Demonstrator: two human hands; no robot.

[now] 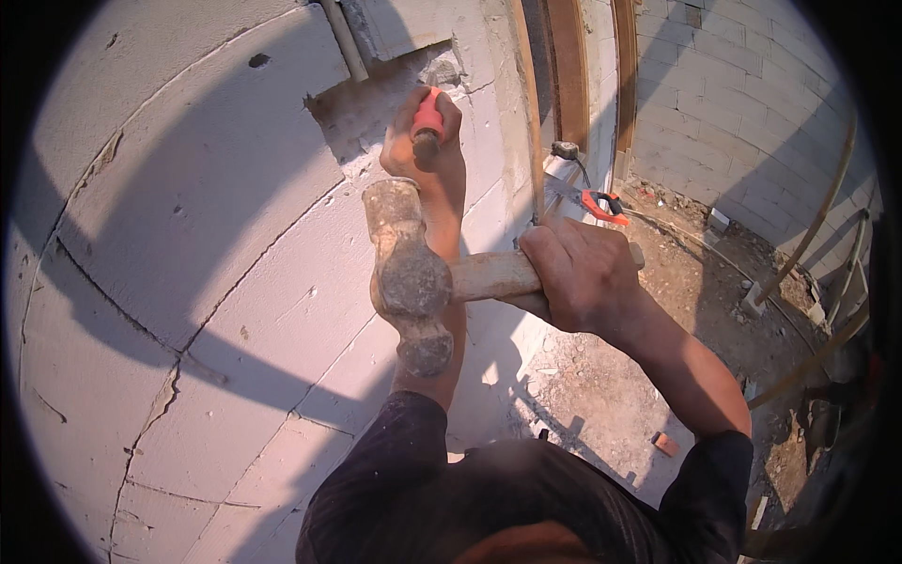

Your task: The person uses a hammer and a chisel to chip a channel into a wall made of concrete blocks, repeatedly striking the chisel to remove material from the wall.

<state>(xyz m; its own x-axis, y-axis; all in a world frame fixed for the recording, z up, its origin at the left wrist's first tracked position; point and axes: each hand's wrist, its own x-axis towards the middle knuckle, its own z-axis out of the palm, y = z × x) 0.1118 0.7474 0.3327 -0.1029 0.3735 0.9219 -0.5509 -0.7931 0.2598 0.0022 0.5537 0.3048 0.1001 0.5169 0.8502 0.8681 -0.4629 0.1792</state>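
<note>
My left hand (401,148) is wrapped round the red grip of a chisel (428,115). Its dark struck end faces me, while the tip, mostly hidden, points into the right end of a rough rectangular recess (352,117) cut in the pale block wall (254,216). In my right hand (581,273) is a hammer (412,277), held by its wooden handle. The worn, dusty hammer head hangs in front of my left forearm, nearer to me than the chisel and apart from it. A grey pipe (345,39) runs down to the recess from above.
Right of the wall stands a brown frame (567,75). A handsaw with an orange and black handle (604,206) rests near its foot. Rubble covers the ground (601,385), with a broken brick piece (665,444) on it. Poles (816,226) lean at the far right before another block wall (728,103).
</note>
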